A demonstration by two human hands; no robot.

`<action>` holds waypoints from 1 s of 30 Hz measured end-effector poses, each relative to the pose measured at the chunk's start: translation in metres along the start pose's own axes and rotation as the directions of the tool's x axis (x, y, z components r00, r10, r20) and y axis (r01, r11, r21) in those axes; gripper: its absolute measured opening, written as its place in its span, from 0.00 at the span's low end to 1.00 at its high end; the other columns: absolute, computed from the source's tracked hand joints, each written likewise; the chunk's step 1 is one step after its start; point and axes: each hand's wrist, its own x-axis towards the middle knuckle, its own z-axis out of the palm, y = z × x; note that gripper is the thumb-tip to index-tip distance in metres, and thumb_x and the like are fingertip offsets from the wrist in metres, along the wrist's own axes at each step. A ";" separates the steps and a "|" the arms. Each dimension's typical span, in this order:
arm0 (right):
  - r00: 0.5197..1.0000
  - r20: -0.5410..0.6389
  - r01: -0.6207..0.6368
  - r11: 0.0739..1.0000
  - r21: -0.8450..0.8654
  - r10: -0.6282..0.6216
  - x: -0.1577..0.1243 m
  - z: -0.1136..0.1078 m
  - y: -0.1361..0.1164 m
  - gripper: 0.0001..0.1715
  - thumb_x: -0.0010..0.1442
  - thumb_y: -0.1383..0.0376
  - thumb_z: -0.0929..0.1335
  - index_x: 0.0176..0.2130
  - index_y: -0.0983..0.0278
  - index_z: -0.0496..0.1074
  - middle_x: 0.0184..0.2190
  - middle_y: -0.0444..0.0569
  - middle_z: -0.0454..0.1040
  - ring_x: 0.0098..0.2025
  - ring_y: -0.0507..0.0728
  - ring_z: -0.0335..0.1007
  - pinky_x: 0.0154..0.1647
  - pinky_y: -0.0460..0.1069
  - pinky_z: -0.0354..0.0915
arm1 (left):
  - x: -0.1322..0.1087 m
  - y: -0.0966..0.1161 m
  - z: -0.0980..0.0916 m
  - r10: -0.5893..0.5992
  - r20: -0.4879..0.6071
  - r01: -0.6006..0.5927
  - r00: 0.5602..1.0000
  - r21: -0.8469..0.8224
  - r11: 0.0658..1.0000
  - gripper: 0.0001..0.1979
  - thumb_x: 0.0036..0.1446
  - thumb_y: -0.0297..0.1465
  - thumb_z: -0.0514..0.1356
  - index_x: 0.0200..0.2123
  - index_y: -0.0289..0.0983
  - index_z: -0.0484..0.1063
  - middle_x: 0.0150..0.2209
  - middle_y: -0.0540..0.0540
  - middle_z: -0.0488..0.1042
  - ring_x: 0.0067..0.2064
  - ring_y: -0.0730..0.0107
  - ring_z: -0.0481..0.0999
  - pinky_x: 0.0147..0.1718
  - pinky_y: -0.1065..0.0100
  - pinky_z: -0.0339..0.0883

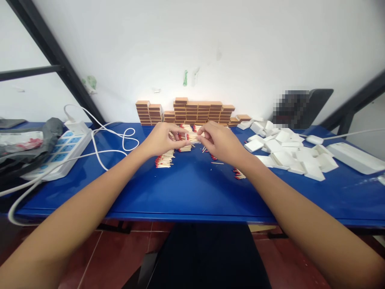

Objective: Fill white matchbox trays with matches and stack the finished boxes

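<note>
Over the middle of the blue table, my left hand [166, 138] is closed, thumb and fingers pinching a small white matchbox tray [186, 137] of which only an edge shows. Red-tipped matches [194, 138] lie across between my two hands. My right hand [221, 140] has its fingertips closed on the plain ends of these matches. Below and behind the hands are piles of loose matches [165, 159], heads mostly to the left. Another small bunch of matches [239, 174] lies partly hidden by my right forearm.
Stacked brown matchboxes [192, 110] line the wall. Many empty white trays [288, 148] are heaped at the right, beside a white oblong device [356, 157]. At the left are a power strip [64, 150], a white cable [98, 148] and a dark bag [51, 134].
</note>
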 end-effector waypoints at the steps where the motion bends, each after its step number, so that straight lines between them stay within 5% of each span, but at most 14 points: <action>1: 1.000 -0.013 -0.003 1.000 0.006 0.003 0.000 -0.001 -0.001 0.05 0.71 0.65 0.67 0.40 0.62 0.72 0.34 0.48 0.72 0.32 0.56 0.65 0.35 0.51 0.56 | 0.000 0.000 0.000 -0.013 -0.009 0.013 1.000 0.010 1.000 0.18 0.56 0.44 0.74 0.45 0.38 0.88 0.31 0.46 0.85 0.30 0.68 0.80 0.31 0.68 0.71; 7: 0.998 -0.063 -0.007 0.997 0.075 0.012 0.000 0.006 -0.004 0.08 0.70 0.65 0.67 0.35 0.62 0.71 0.29 0.46 0.70 0.32 0.56 0.64 0.35 0.51 0.56 | 0.002 -0.006 -0.003 -0.044 -0.084 0.051 0.995 0.087 0.995 0.17 0.57 0.46 0.72 0.41 0.39 0.88 0.33 0.44 0.86 0.34 0.63 0.83 0.35 0.65 0.73; 15: 0.972 0.232 0.016 0.990 0.140 -0.048 -0.007 0.037 -0.002 0.05 0.68 0.68 0.70 0.43 0.64 0.78 0.33 0.47 0.72 0.35 0.56 0.67 0.38 0.50 0.59 | 0.003 -0.007 -0.005 -0.081 -0.129 0.099 0.988 0.144 0.985 0.16 0.57 0.44 0.72 0.40 0.38 0.88 0.39 0.43 0.87 0.37 0.61 0.85 0.37 0.64 0.75; 30: 0.965 0.257 0.004 0.985 0.172 -0.049 -0.008 0.033 -0.004 0.04 0.67 0.69 0.70 0.39 0.63 0.77 0.33 0.46 0.72 0.34 0.55 0.66 0.38 0.49 0.59 | 0.002 -0.008 -0.003 -0.037 -0.114 0.053 0.993 0.142 0.988 0.14 0.57 0.43 0.72 0.40 0.39 0.87 0.37 0.44 0.87 0.36 0.63 0.84 0.37 0.65 0.74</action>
